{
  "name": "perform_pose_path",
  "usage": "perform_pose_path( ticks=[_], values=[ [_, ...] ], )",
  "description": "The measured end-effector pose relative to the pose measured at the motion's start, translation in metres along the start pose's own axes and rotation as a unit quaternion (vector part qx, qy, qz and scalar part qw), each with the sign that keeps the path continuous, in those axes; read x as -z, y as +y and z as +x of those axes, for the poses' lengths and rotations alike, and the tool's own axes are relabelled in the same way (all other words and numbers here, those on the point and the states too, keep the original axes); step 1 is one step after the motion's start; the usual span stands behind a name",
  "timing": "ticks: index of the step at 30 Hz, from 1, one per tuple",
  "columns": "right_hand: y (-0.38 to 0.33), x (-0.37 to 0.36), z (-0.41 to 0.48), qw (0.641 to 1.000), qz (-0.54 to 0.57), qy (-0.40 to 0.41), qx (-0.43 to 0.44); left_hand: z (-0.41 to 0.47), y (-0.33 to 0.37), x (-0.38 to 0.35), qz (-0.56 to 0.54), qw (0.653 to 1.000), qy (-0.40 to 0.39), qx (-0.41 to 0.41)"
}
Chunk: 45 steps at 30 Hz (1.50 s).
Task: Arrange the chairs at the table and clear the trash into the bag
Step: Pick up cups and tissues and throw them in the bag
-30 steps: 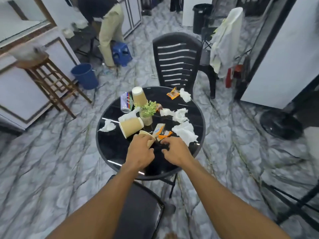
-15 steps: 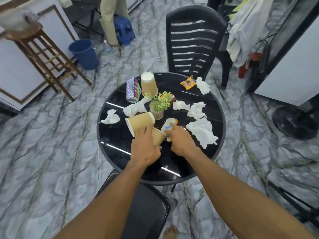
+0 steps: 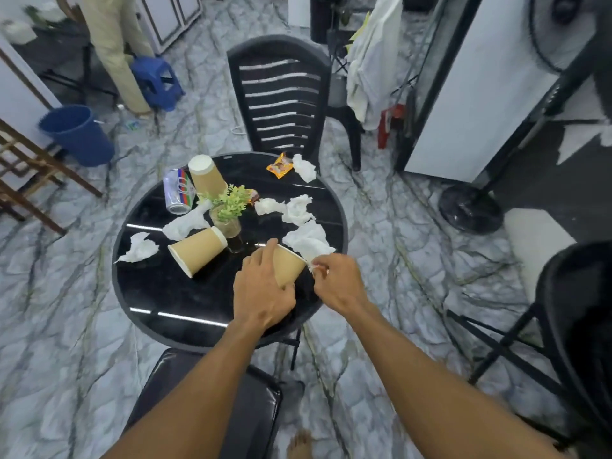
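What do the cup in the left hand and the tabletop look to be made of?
Cup: probably paper, matte tan wall, thin rim at the mouth. Tabletop: black glass or polished stone, hard to say which; glossy, it mirrors light strips sharply.

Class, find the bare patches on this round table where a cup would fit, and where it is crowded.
Bare: the near left, between the lying cup, the left tissue and the table rim; also a far strip between the upturned cup and the orange wrapper. Crowded: around the plant and the right-side tissues.
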State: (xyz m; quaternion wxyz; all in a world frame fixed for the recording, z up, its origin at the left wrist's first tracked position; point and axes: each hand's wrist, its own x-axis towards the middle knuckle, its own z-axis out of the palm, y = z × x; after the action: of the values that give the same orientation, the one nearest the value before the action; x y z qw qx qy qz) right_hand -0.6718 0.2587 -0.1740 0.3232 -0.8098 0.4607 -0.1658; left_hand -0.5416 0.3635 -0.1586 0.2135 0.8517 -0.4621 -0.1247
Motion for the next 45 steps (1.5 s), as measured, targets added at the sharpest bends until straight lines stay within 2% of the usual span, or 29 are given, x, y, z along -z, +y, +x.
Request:
perform_pose_path(
  ticks=[4,7,12,15,19,26,32,37,40,45],
  values=[
    [0.049,0.072,-0.039,0.996,0.011,0.080,-0.034,-0.017,0.075,-0.020,-0.002,0.997,-0.014,-0.080],
    [0.097,0.134,-0.095,0.989,-0.003,0.126,-0.072,-0.045,0.147,-0.047,0.000,0.988,-0.056,-0.146],
    [0.186,0.209,-0.221,0.967,-0.046,0.195,-0.158,-0.131,0.262,-0.111,0.008,0.949,-0.144,-0.280],
    [0.242,0.235,-0.322,0.941,-0.044,0.239,-0.236,-0.209,0.322,-0.160,0.002,0.911,-0.218,-0.349],
    [0.313,0.265,-0.471,0.883,-0.025,0.256,-0.392,-0.321,0.398,-0.223,0.010,0.846,-0.309,-0.434],
    [0.387,0.297,-0.679,0.777,0.008,0.319,-0.543,-0.498,0.500,-0.318,0.051,0.729,-0.379,-0.567],
    [0.433,0.287,-0.803,0.692,0.066,0.345,-0.631,-0.614,0.536,-0.388,0.093,0.657,-0.453,-0.596],
    [0.462,0.274,-0.845,0.657,0.098,0.349,-0.661,-0.663,0.545,-0.426,0.087,0.662,-0.488,-0.562],
    [0.474,0.272,-0.850,0.648,0.117,0.349,-0.667,-0.680,0.550,-0.439,0.094,0.664,-0.515,-0.534],
    [0.481,0.277,-0.855,0.661,0.106,0.295,-0.682,-0.676,0.549,-0.443,0.104,0.657,-0.522,-0.534]
  ],
)
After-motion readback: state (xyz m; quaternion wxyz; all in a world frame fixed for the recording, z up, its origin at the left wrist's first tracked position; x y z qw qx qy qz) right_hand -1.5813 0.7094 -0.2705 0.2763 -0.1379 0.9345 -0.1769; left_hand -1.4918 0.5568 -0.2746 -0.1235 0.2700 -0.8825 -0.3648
